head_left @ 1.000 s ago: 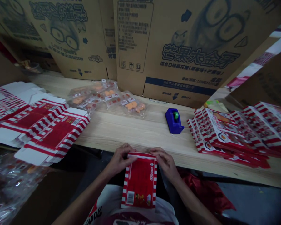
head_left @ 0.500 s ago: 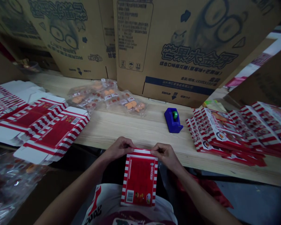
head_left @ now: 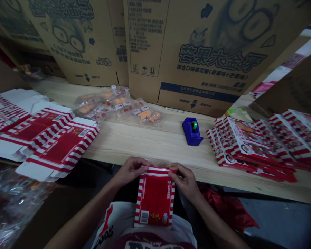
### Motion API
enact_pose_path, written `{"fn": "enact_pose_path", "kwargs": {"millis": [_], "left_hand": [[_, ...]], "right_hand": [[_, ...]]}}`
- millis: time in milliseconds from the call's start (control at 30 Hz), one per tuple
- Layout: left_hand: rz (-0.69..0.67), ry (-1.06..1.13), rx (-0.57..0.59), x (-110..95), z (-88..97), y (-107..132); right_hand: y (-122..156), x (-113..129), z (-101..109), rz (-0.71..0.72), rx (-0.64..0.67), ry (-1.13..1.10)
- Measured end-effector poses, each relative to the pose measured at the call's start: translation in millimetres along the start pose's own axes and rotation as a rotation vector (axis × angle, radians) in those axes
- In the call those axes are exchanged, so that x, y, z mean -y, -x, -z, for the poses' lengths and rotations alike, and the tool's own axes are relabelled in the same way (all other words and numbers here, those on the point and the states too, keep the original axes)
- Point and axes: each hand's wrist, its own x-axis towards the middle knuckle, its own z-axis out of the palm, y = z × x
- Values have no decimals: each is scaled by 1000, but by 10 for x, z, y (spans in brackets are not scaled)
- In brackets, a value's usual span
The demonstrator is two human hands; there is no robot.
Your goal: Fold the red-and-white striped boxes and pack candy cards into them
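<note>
Close to my body, below the table edge, I hold a red box with red-and-white striped borders and a barcode at its lower left. My left hand pinches its top left corner between thumb and fingers. At the top right corner, my right hand grips it the same way. The box's lower end is against my shirt. Beyond my hands, a blue tape dispenser with a green roll stands on the wooden table. Whatever is inside the box is hidden.
Flat striped cartons lie in stacks at the left. Filled-looking striped boxes are piled at the right. Clear packets of orange pieces lie before large cardboard boxes. More clear packets sit at the lower left.
Both hands have shifted slightly down at the box's top edge, and my right fingers now reach further over its corner. The box stays nearly in place.
</note>
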Motion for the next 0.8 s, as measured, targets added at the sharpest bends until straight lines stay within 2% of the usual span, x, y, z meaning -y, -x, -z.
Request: {"fn": "enact_pose_path", "kwargs": {"millis": [67,167,233,300,400,467,567,700,733,800], "left_hand": [[103,92,81,-78,69,-89],[189,85,223,-213,163,-249],[193,46,291,-265,187,-324],[144,-30,306,-271,176,-345],[-5,-233,251,-228,124,-265],[-77,-279,230,-185,80,-168],[-83,-125,161,-82,-22,-41],[-27,210,-103,138,-248,22],[8,284,-161,195,-303,24],[89,384,-258,297,-381,18]], "right_hand": [[-27,30,29,-48,22,-49],[-66,53,79,-86,64,-75],[-69,41,102,-89,67,-71],[-56,13,119,-79,53,-62],[-27,-37,145,-58,39,-43],[-9,-60,148,-47,36,-28],[38,-67,84,-27,6,-14],[134,-58,-62,-36,-108,-5],[138,-69,-65,-54,-99,-13],[80,-121,24,-102,4,-41]]}}
